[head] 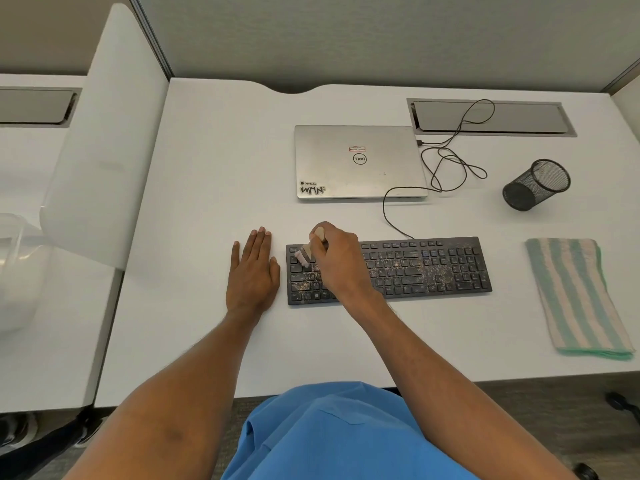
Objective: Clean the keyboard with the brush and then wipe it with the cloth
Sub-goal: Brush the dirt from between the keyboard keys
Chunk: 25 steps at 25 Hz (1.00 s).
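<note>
Brush (307,251) is gripped in the right hand (337,261), fingers curled round the wooden handle. The handle end is seen sticking out above the knuckles. The pale bristles are tilted down and left and set on the upper-left keys of the keyboard (433,268).

The keyboard is black, laid flat near the front middle of the table (207,168), long side towards the person. Tan specks are scattered over the keys, thickest across the left and centre blocks. The lower-left keys are partly covered by the right wrist.

The left hand (254,271) is laid palm down on the table, fingers straight and together, nothing held. It is placed just beside the keyboard's left end, with a narrow gap seen at the thumb.

The cloth (578,299) is folded, striped green and cream, and laid flat on the table to the right of the keyboard, apart from it and untouched.

A closed silver laptop (356,161) is set behind the keyboard. A black cable (450,157) is run from the keyboard's back edge in loose loops to a plug by the laptop's right rear corner; whether it is plugged in cannot be told. A black mesh cup (535,185) is lying on its side to the right of the laptop.
</note>
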Tool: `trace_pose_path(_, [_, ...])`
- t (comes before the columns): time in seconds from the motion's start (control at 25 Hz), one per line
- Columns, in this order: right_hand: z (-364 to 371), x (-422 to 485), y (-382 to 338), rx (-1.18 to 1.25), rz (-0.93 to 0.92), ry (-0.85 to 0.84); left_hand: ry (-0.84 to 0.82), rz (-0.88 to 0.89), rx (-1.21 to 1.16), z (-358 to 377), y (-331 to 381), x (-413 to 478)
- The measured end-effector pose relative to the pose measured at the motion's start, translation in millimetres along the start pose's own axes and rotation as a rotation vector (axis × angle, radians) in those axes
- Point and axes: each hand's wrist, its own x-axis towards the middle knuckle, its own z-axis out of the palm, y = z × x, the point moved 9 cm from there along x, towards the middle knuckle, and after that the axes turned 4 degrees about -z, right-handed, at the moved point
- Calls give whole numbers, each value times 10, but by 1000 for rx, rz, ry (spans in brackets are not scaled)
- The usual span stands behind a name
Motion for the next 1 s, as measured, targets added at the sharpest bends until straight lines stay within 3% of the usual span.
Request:
trace_pose_path(0.24, [53, -131, 42, -44, 56, -118, 4, -6, -6, 9, -8, 5])
trace_pose_path(0.48, [-48, -177, -90, 76, -2, 1, 2, -5, 0, 10, -6, 6])
trace_pose_path(0.8, [70, -195, 41, -81, 21, -103, -4, -8, -1, 12, -4, 7])
trace_pose_path(1.0, [-21, -142, -34, -13, -12, -2, -10, -11, 2, 9, -9, 5])
